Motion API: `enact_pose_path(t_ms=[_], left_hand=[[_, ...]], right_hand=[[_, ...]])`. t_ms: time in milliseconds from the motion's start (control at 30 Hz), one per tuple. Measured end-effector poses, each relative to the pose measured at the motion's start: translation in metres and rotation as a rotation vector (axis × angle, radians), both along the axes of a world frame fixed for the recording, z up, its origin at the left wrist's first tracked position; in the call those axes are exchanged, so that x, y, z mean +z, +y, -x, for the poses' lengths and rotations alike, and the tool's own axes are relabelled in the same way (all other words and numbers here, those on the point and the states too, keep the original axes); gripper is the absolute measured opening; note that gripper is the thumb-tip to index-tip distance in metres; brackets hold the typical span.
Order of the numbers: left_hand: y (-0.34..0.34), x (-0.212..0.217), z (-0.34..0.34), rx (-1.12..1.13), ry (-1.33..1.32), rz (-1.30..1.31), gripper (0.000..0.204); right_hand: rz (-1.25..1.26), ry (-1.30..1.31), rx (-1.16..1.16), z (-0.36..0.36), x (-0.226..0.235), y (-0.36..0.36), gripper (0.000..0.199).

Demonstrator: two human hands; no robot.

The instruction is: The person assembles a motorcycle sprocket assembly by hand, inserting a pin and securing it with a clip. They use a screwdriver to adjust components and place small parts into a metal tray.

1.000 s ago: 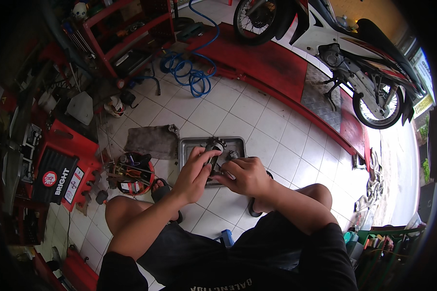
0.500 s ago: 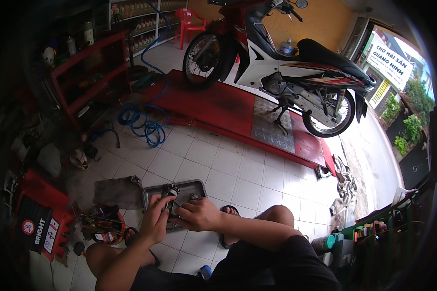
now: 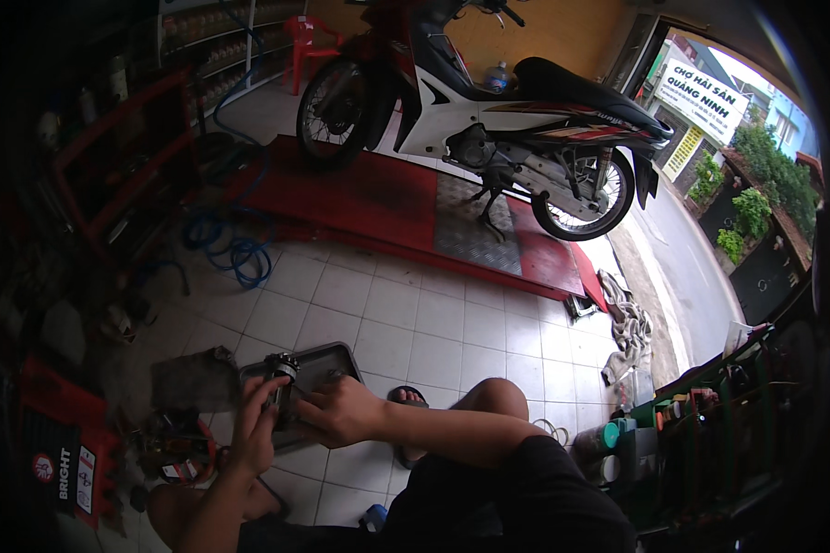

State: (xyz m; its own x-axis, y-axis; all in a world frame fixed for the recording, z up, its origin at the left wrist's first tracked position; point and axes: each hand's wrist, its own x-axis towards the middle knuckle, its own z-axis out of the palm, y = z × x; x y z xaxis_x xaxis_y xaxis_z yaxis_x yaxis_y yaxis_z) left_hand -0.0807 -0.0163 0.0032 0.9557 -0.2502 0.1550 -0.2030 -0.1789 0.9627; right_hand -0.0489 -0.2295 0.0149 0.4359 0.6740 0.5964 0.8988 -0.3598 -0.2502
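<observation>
Hands meet low in the frame over a shallow grey metal tray [image 3: 341, 358] set on the white tiled floor. Left hand [image 3: 254, 426] is wrapped around a small cylindrical metal part [image 3: 279, 378] and holds it upright above the tray — its ringed top shows above the fingers. Right hand [image 3: 341, 412] is half curled, fingertips pressed against the part's side. A dirty grey rag [image 3: 186, 380] lies just beside the tray; a motorcycle [image 3: 489, 120] stands on a red lift ramp [image 3: 378, 203], well apart.

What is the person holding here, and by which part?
A small metal engine part, over the grey tray. The left hand grips its side; the right hand meets its lower end. The exact grip is unclear.
</observation>
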Motion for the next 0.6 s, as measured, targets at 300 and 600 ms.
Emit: enact_pose_path(t_ms=[300,600], left_hand=[[0.001,0.003,-0.005,-0.006,-0.098,-0.093,0.042],[-0.004,-0.003,-0.007,0.003,-0.126,-0.109,0.041]], right_hand=[[0.11,0.143,-0.03,-0.003,0.002,-0.001,0.03],[0.176,0.231,-0.055,-0.003,0.002,-0.004,0.028]])
